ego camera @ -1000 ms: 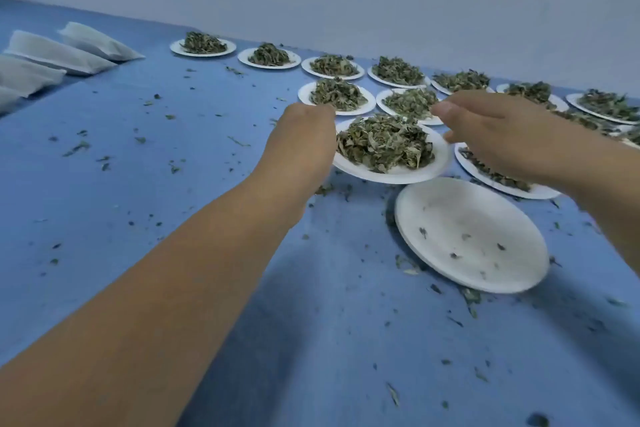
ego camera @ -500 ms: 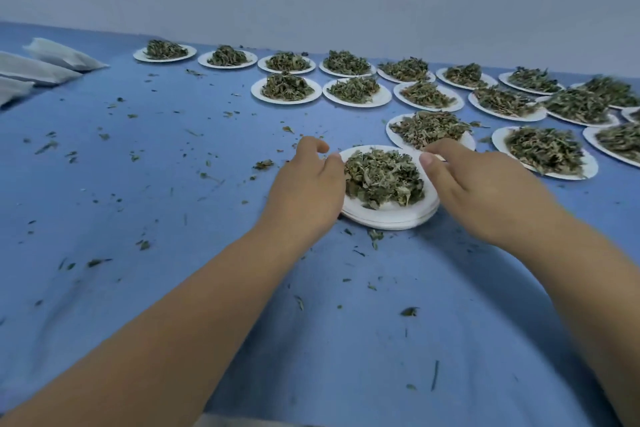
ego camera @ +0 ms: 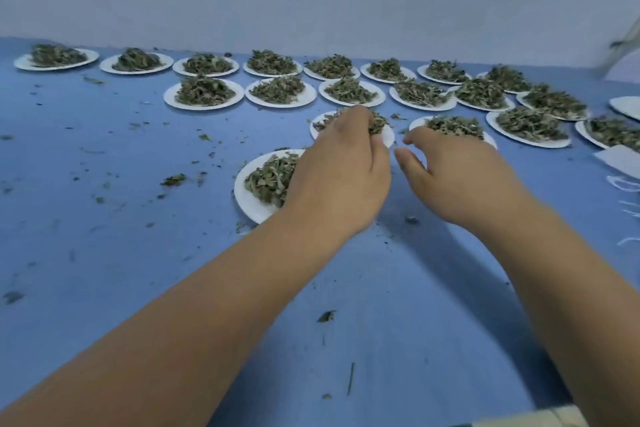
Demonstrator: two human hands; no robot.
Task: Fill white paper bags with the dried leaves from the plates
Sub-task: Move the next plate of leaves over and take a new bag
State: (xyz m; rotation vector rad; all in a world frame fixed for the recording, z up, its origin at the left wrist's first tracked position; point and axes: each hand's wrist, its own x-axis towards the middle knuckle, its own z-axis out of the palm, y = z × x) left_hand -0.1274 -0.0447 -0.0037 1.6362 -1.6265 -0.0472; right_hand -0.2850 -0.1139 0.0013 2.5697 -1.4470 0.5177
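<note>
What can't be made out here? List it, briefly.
Head view only:
- Left hand: fingertips hidden behind its own back; grip on leaves unclear.
- Nearest plate: right half under that hand.
- White sheet: cut by right edge; bag or not, unclear.
- Top-right object: blurred.

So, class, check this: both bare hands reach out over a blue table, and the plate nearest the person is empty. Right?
Not quite. The head view shows the nearest plate holding a heap of dried leaves, partly hidden under the left hand. The rest stands: left hand and right hand reach out over the blue table.
</note>
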